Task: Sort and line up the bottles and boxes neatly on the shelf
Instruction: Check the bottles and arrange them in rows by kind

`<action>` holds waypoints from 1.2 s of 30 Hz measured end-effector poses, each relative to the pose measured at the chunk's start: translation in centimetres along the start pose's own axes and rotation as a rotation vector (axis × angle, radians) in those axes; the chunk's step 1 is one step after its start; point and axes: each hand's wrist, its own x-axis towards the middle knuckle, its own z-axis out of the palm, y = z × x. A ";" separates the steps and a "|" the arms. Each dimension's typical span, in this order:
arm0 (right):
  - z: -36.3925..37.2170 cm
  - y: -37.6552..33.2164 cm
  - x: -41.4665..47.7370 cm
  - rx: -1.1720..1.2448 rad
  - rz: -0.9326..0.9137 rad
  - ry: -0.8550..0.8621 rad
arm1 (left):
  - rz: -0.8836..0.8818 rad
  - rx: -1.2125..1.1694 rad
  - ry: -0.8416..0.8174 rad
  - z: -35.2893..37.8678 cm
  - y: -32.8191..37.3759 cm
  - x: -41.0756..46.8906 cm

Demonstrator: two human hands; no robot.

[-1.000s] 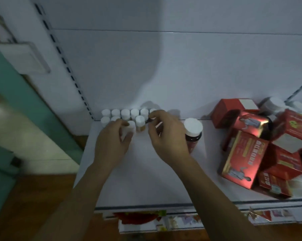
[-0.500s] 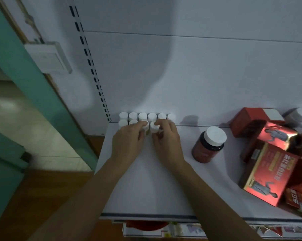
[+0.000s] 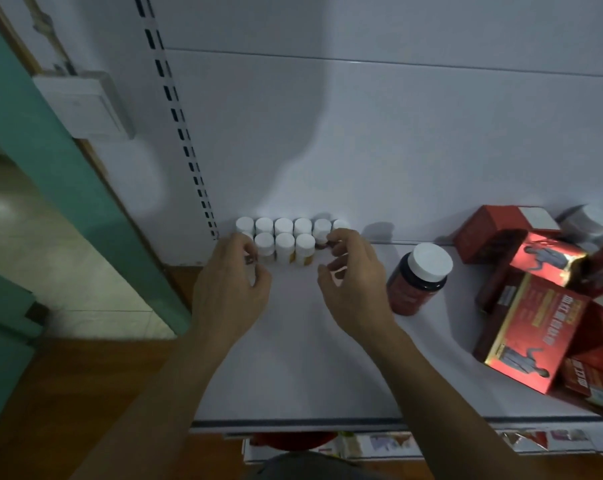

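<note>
A retail shop, of the pharmacy or health-product kind, is indicated. A white metal display shelf (image 3: 310,375) is backed by a slotted upright (image 3: 185,147) at 11 o'clock. Identical small white-capped bottles (image 3: 284,237) are ranked in two rows at 12 o'clock. Red printed boxes (image 3: 532,327) are stocked at 3 o'clock.

Dim, bluish indoor light. A large soft shadow darkens the white back panel (image 3: 431,150). Straight lines bow at the edges; fine detail is blurred.

Small bottles (image 3: 284,237) stand in two rows at the shelf's (image 3: 293,375) back-left; large bottle (image 3: 418,278) right; boxes (image 3: 532,327) farther right.
</note>
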 end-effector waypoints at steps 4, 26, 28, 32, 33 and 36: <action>-9.4 -3.5 0.1 -0.094 -0.052 0.065 | 0.139 0.015 -0.335 0.3 3.8 0.0; -15.0 6.8 -8.3 -0.787 0.418 0.174 | 0.198 -0.584 -0.366 13.3 16.3 -1.3; -15.6 7.0 -8.4 -0.675 0.403 0.113 | 0.172 -0.586 -0.348 13.2 16.7 -1.5; -18.4 6.1 -8.1 -0.407 0.289 0.177 | -0.022 -0.656 -0.258 11.9 17.8 -2.8; -19.9 5.6 -8.1 -0.351 0.269 0.209 | -0.058 -0.679 -0.208 11.4 18.4 -3.2; -25.4 5.0 -8.9 -0.210 0.187 0.311 | -0.106 -0.825 -0.061 9.5 21.8 -5.1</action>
